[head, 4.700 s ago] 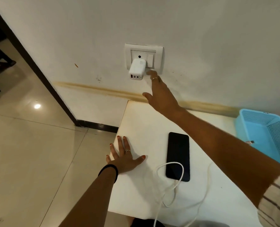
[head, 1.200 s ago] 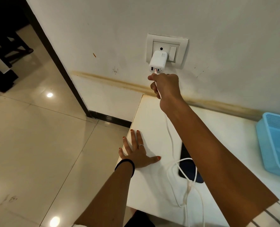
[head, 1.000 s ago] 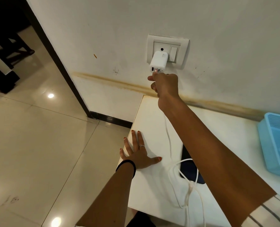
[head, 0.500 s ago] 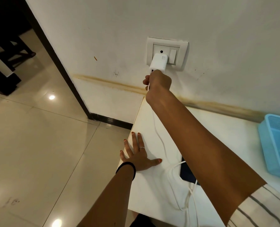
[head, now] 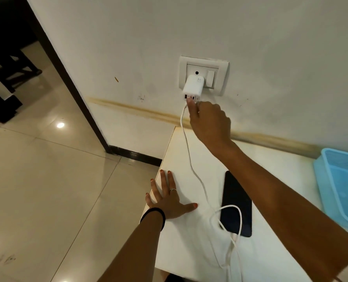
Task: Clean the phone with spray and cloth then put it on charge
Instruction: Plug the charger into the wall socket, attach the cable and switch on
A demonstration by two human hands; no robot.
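Note:
A black phone (head: 237, 204) lies face up on the white table (head: 270, 180), partly under my right forearm. A white cable (head: 191, 157) runs from its near end, loops over the screen and climbs to the white charger (head: 193, 85) plugged into the wall socket (head: 203, 75). My right hand (head: 208, 121) is raised at the charger's underside, its fingertips pinching the cable's plug at a port. My left hand (head: 169, 198) rests flat on the table's left edge with fingers spread.
A light blue plastic basket (head: 340, 188) stands at the table's right end. To the left the table drops off to a tiled floor (head: 47, 180). A dark door frame (head: 67, 74) runs down the wall at the left.
My right hand brought the cable's plug up to the charger and now holds it at a port. It has dropped slightly since half a second ago. My left hand stayed put.

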